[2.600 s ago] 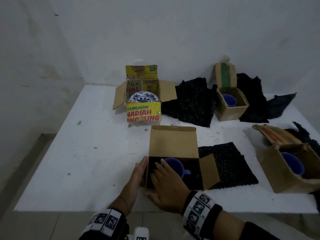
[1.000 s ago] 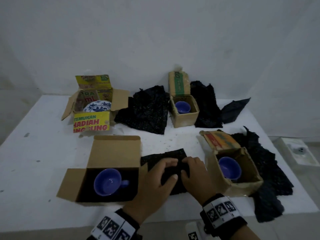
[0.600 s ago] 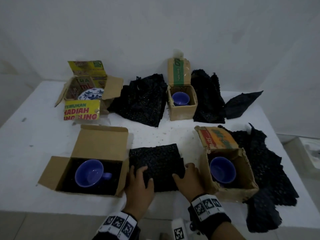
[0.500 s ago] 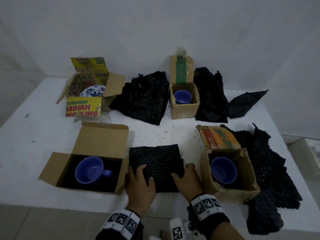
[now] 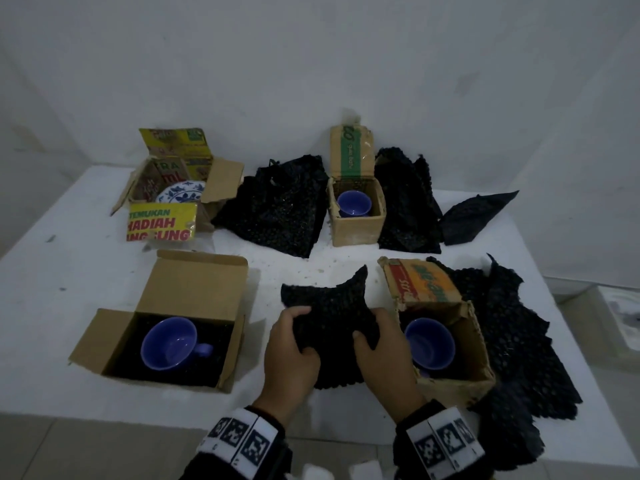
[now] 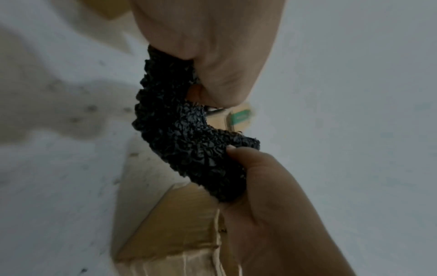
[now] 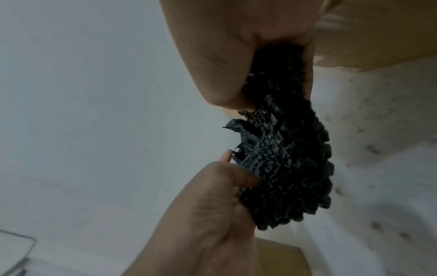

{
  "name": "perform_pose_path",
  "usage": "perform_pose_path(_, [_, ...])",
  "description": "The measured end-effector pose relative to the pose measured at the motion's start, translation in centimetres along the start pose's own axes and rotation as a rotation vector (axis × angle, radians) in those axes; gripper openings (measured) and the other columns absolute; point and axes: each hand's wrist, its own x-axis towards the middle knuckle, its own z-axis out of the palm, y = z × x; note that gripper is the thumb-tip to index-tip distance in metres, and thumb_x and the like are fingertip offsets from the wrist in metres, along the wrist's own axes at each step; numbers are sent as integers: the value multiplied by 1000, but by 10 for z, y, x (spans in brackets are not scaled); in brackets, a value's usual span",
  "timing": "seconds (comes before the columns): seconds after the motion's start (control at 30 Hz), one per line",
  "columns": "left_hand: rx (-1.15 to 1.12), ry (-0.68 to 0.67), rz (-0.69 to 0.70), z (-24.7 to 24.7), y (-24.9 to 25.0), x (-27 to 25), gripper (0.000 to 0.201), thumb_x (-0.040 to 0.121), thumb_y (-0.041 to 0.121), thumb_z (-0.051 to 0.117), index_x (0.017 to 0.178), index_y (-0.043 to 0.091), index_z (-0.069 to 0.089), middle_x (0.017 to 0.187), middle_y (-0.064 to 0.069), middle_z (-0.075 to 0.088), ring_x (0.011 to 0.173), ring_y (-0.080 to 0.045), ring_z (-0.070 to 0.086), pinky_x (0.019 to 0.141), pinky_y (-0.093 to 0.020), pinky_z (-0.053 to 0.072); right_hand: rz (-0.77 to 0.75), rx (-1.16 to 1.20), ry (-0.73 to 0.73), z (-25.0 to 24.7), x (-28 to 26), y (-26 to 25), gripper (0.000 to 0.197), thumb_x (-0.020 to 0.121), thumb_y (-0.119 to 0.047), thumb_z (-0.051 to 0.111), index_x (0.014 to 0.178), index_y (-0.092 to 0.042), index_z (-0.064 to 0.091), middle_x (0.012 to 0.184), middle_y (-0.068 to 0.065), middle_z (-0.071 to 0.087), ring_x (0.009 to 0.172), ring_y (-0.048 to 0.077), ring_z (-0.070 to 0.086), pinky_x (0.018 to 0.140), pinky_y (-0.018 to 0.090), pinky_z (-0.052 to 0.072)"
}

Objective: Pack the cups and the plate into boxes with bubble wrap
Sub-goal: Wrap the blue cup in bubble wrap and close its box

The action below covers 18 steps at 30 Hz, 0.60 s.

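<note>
A black bubble wrap sheet [image 5: 329,306] [image 6: 184,142] [image 7: 288,160] is lifted and bunched between both hands, above the table's near middle. My left hand [image 5: 291,351] [image 6: 212,56] grips its left side, thumb on top. My right hand [image 5: 381,355] [image 7: 236,46] grips its right side. To the left, a blue cup [image 5: 169,342] sits in an open brown box [image 5: 194,289] lined with black wrap. Another blue cup [image 5: 429,344] is in the near right box [image 5: 453,379]. A third cup [image 5: 354,202] stands in the far box [image 5: 356,230]. The blue-patterned plate [image 5: 180,192] lies in the yellow-flapped box [image 5: 159,226].
Loose black bubble wrap pieces lie between the far boxes [image 5: 277,209], right of the far box [image 5: 408,202] and around the near right box [image 5: 512,341]. The white table [image 5: 62,271] stands against a white wall. Its front edge runs just before my wrists.
My hands left the left box and settled on the flat sheet's near edge. They have now gripped it and raised it off the table, so it bunches and its far corners curl up.
</note>
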Motion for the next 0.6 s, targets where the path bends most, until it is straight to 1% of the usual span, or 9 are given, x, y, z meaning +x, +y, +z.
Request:
perform_pose_path(0.07, [7, 14, 158, -7, 21, -2, 61, 69, -16, 44, 108, 30, 50, 114, 3, 54, 109, -10, 50, 95, -28, 46, -43, 34, 28, -10, -1, -14, 14, 91, -12, 55, 98, -21, 48, 95, 1, 54, 85, 15, 55, 65, 21, 46])
perform_pose_path(0.17, [-45, 12, 294, -24, 45, 0, 56, 70, -13, 48, 109, 27, 53, 114, 4, 56, 112, -8, 51, 98, -29, 46, -106, 92, 90, -20, 1, -37, 16, 88, -9, 58, 95, -21, 50, 96, 5, 55, 89, 19, 55, 72, 33, 49])
perform_pose_path(0.23, [-104, 21, 345, -44, 55, 4, 51, 71, -8, 50, 108, 26, 54, 113, 6, 56, 112, -5, 51, 98, -29, 45, -145, 138, 123, -21, 2, -54, 19, 85, -7, 60, 94, -22, 52, 96, 5, 57, 91, 19, 55, 77, 35, 49])
perform_pose_path(0.33, [-177, 36, 384, -86, 63, 13, 53, 73, -11, 53, 107, 28, 52, 112, 16, 55, 107, 7, 50, 91, -15, 45, -174, 266, 112, -15, -1, -83, 20, 85, -4, 61, 92, -22, 55, 91, -4, 62, 88, 8, 58, 76, 27, 50])
perform_pose_path(0.4, [-219, 20, 397, -120, 64, 21, 51, 73, -2, 55, 110, 32, 49, 116, 22, 53, 109, 8, 50, 87, -12, 45, -182, 356, 97, -6, -2, -106, 20, 85, -2, 61, 94, -19, 56, 89, -7, 63, 82, -2, 58, 72, 18, 50])
perform_pose_path(0.43, [-242, 18, 394, -137, 61, 26, 51, 71, 3, 55, 111, 34, 48, 119, 21, 52, 112, 4, 50, 88, -14, 46, -176, 381, 82, 0, -2, -116, 19, 86, -2, 61, 96, -17, 56, 90, -8, 63, 82, -4, 58, 72, 17, 50])
perform_pose_path(0.5, [-300, 48, 373, -170, 51, 38, 56, 67, 1, 55, 109, 36, 48, 123, 14, 52, 118, -7, 51, 93, -23, 46, -152, 406, 30, 17, -1, -134, 19, 87, -5, 61, 102, -16, 55, 97, -7, 62, 90, 3, 59, 78, 25, 52])
perform_pose_path(0.57, [-313, 83, 328, -198, 37, 50, 63, 67, -10, 57, 108, 37, 49, 125, 7, 53, 121, -15, 51, 99, -38, 46, -146, 401, 9, 39, 2, -144, 26, 86, -5, 62, 106, -17, 51, 100, -9, 59, 94, 6, 57, 82, 30, 52])
perform_pose_path(0.6, [-312, 94, 297, -210, 28, 55, 66, 69, -17, 57, 108, 36, 49, 125, 7, 53, 121, -14, 51, 100, -44, 45, -149, 380, 4, 50, 3, -147, 29, 85, -3, 62, 107, -17, 49, 100, -12, 57, 93, 0, 55, 82, 28, 51])
